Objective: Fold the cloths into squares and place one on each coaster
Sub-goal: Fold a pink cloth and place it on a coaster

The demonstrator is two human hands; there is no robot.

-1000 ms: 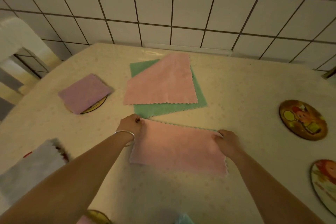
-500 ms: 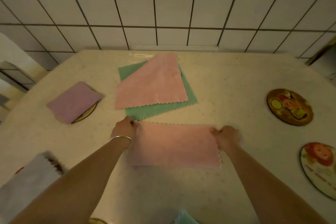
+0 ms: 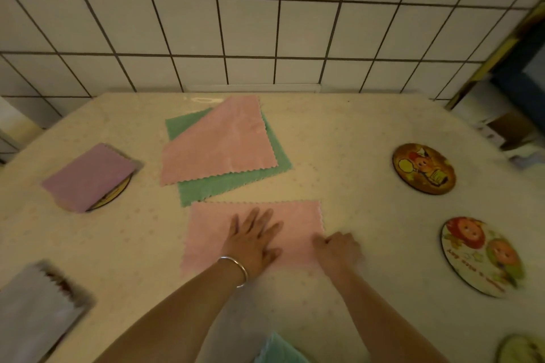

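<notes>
1. At the bottom edge of the frame, just right of centre, a corner of a teal cloth (image 3: 275, 349) pokes into view; at the bottom right corner sits part of a round coaster (image 3: 520, 348), blurred.
2. At the lower left, a pale grey-lilac cloth (image 3: 32, 315) lies over something dark and reddish, too blurred to name.
3. Both forearms rise from the bottom toward the centre. The left hand (image 3: 253, 239), with a silver bangle (image 3: 236, 270) at the wrist, lies flat on the folded pink cloth (image 3: 206, 233), fingers straight and spread.
4. The right hand (image 3: 339, 249) sits at the lower right edge of that cloth with fingers curled; whether they pinch the edge cannot be told.
5. The folded pink cloth is a rectangle in the centre of the cream table (image 3: 354, 141), on no coaster.
6. At the right, a bare coaster with two cartoon faces (image 3: 482, 256), and above it another bare cartoon coaster (image 3: 423, 168).
7. At the left, a folded purple cloth (image 3: 88, 175) rests on a coaster whose rim (image 3: 113, 199) shows below it.
8. Upper centre: an unfolded pink cloth (image 3: 218, 144) lies askew on a green cloth (image 3: 230, 184).
9. Behind the table, a white tiled wall (image 3: 250, 23).
</notes>
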